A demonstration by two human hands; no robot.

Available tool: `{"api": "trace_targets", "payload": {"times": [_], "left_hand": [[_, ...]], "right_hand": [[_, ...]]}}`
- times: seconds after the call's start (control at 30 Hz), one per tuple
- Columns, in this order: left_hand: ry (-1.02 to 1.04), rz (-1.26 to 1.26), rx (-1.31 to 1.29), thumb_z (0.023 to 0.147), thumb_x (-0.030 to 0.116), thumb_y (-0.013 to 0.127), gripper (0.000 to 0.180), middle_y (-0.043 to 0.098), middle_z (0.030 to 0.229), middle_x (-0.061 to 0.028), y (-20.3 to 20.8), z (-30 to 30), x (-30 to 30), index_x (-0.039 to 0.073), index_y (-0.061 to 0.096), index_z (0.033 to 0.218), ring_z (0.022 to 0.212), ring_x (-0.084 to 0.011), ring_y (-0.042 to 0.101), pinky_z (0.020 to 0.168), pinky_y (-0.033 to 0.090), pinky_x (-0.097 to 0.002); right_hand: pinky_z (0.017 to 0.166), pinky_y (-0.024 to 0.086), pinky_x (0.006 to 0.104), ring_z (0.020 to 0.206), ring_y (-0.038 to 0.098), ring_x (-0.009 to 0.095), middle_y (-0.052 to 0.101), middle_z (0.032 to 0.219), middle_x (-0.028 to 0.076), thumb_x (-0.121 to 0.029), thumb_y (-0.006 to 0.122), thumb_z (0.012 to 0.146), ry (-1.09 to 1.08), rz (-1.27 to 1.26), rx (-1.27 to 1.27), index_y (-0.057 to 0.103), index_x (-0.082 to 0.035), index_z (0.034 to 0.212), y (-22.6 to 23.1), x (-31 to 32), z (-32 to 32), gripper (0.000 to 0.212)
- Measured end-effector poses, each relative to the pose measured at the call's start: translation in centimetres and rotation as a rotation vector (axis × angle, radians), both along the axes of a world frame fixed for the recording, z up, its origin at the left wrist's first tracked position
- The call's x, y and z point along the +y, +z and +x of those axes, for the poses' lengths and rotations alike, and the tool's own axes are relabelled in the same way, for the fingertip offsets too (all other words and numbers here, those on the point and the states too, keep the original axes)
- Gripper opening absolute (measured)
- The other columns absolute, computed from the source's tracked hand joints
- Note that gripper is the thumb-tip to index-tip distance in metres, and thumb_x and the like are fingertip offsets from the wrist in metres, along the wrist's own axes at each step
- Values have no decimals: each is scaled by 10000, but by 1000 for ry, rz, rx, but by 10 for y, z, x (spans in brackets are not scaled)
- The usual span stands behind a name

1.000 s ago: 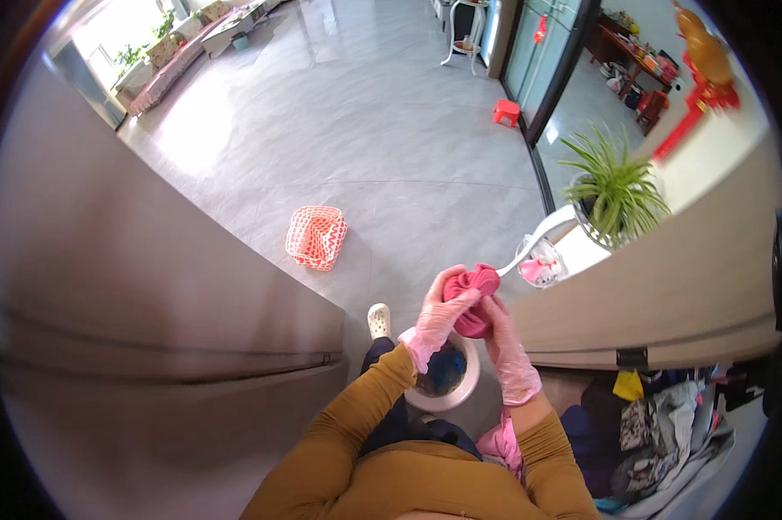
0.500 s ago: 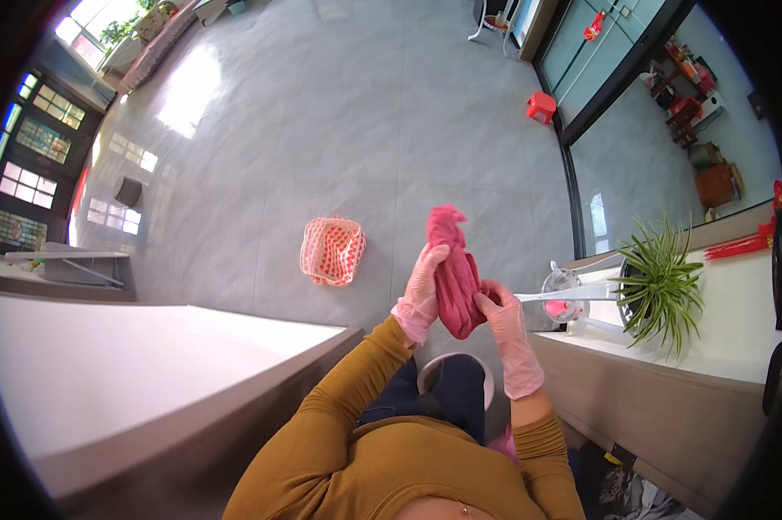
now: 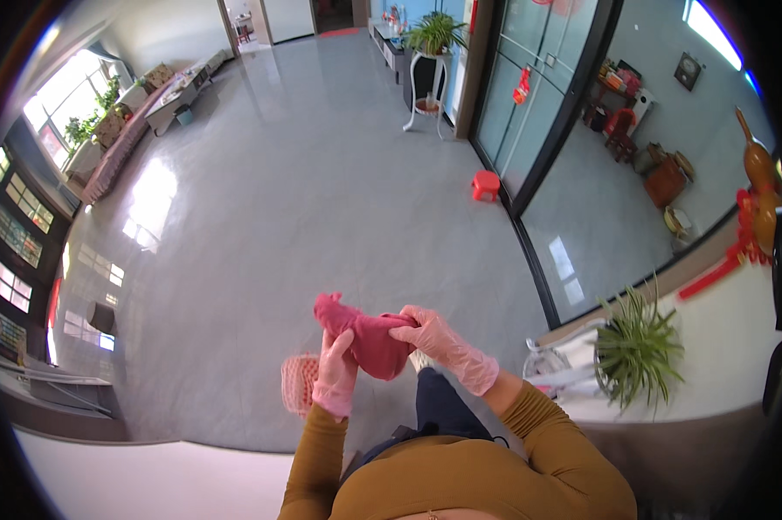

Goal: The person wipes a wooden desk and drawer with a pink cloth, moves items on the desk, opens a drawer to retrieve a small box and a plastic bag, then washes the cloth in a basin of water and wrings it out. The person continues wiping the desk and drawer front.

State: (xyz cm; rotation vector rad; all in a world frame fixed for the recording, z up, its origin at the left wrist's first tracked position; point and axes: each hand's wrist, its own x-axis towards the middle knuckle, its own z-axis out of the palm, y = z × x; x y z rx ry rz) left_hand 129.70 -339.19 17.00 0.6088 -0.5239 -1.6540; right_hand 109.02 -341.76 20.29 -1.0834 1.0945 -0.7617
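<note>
A rumpled deep-pink cloth (image 3: pixel 380 345) hangs in front of me, gripped at both sides and bunched at its upper left end. My left hand (image 3: pixel 335 368), in a thin see-through pink glove, is closed round its left part with the thumb on top. In a matching glove, my right hand (image 3: pixel 447 348) pinches the cloth's upper right edge. Below and left of the cloth, a basket with a red-and-white pattern (image 3: pixel 297 386) sits on the floor, its right side partly hidden by my left hand.
A white ledge (image 3: pixel 174 477) runs along the lower left. To the right, a spiky green plant (image 3: pixel 638 351) stands on another ledge by a glass partition. Beside the sliding door lies a red stool (image 3: pixel 486 185). Farther back are a white plant stand (image 3: pixel 425 91) and a sofa (image 3: pixel 118 156).
My view has tilted up, showing more of the far room. The cloth has turned from upright to sideways, and my right hand has shifted to its upper edge. The white stool beneath me has left view.
</note>
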Motion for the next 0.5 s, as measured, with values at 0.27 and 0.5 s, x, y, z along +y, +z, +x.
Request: {"api": "trace_targets", "payload": {"times": [0.27,0.5], "left_hand": [[289,167,-9,1006,186,592,509,550,1435,-116,5,38,-151,61,449,1478,1321,-257,531,1125,424,-412],[687,153,-236,966,146,656,474,628,1320,-127,9,108,-219,37,509,1403,1186,-237,622,1067,479,-405]], "right_hand": [[718,579,293,986,685,163,698,1108,57,-265,699,954,-46,168,-354,625,-53,1219,20,-225,7,347],[724,591,321,955,680,161,685,1087,60,-216,636,1002,-18,232,-423,613,-48,1204,37,-350,106,264]]}}
